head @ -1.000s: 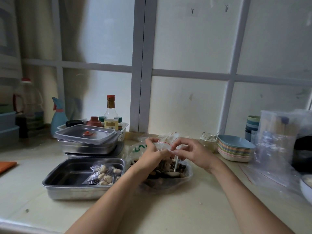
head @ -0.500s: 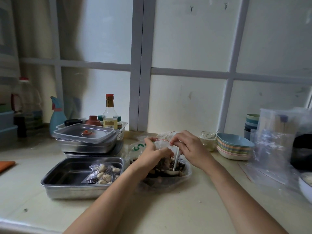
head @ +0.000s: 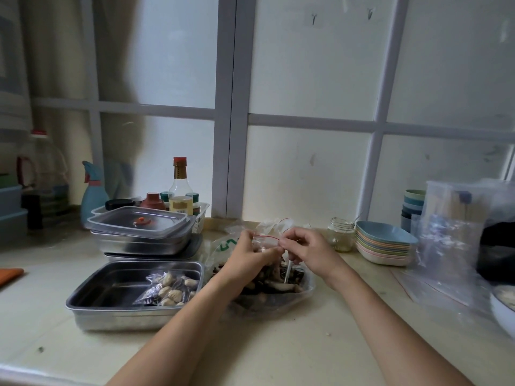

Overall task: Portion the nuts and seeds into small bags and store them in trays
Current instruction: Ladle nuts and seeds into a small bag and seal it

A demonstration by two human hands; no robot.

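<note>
**A:** What are the hands doing?

**B:** Both are grasping. The left hand (head: pixel 245 252) and the right hand (head: pixel 309 246) each pinch the red-lined mouth of one small bag (head: pixel 266 241), fingertips curled on the strip. The bag hangs at the centre of the frame, right over the big bag of nuts (head: pixel 267 293), which lies open on the tabletop (head: pixel 278 344).

**A:** So it's being sealed?

**B:** That's my reading, though I can't tell if the strip is already closed. To do it well, I'd line up the two lips, press from one end to the other so no gap is left, and keep crumbs out of the groove. Holding it over the big bag means anything that spills falls back in.

**A:** Then where does it go?

**B:** Probably the open tray (head: pixel 83 291) at lower left, just beside the big bag.

**A:** Counts?

**B:** There are two hands and one small bag in them. One open tray holds a filled packet (head: pixel 170 288), perhaps two overlapping; I can't separate them. Behind it is a stack of lidded trays (head: pixel 139 221), at least two. One white scoop handle (head: pixel 287 270) stands in the nuts. At right there's one glass jar (head: pixel 340 235), and one stack of bowls (head: pixel 384 246) too tightly nested to count. Further right are loose clear bags (head: pixel 451 240), several of them.
</note>
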